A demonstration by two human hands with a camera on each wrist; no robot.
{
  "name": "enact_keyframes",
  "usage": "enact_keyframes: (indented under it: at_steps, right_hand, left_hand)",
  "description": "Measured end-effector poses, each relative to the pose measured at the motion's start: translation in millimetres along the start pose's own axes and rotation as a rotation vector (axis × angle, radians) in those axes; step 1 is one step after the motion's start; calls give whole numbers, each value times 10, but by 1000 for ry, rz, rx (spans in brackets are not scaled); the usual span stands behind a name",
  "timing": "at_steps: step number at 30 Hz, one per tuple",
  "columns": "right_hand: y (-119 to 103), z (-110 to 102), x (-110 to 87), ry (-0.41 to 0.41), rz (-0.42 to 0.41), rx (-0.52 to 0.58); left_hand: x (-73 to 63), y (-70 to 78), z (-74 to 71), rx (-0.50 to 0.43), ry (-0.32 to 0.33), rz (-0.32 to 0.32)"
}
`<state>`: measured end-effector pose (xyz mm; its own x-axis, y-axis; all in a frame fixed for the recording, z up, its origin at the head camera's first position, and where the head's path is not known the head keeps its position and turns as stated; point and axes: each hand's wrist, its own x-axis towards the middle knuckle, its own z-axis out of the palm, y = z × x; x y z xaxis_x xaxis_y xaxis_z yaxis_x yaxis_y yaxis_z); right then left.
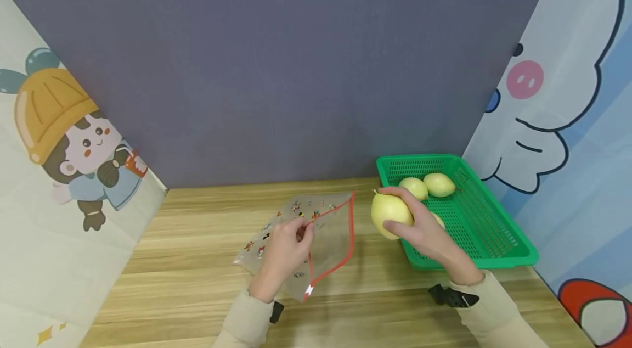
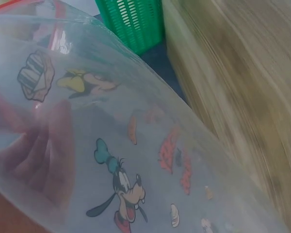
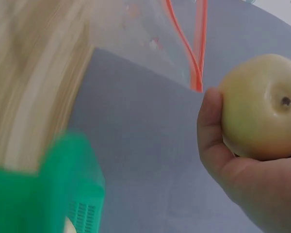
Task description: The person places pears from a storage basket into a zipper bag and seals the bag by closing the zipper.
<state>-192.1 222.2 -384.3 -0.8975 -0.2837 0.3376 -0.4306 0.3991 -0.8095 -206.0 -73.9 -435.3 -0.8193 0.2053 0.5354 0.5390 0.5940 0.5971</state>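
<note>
My left hand [image 1: 287,249] pinches the red-edged rim of a clear zip bag [image 1: 331,249] printed with cartoon figures. The bag's mouth gapes toward the right, and a white slider sits at its lower corner. In the left wrist view the printed film [image 2: 150,160] covers most of the picture, with fingers showing through it. My right hand [image 1: 424,230] grips a pale yellow pear [image 1: 387,213], stem upward, between the bag's mouth and a green basket [image 1: 494,257]. The right wrist view shows the pear [image 3: 257,111] from its blossom end, thumb against its side.
Inside the basket lie more yellow pears [image 1: 439,185], one partly hidden behind my right hand. The basket stands at the right of the wooden table [image 1: 173,260]. A grey panel [image 1: 276,73] rises behind, with cartoon-printed sheets on both sides.
</note>
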Motion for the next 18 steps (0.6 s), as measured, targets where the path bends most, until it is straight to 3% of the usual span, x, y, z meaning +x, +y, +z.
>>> enact_keyframes:
  at_steps: [18]
  right_hand:
    - [7,625,-121,70,-176,-55]
  left_hand:
    - [-38,1,32,-9,-10,17]
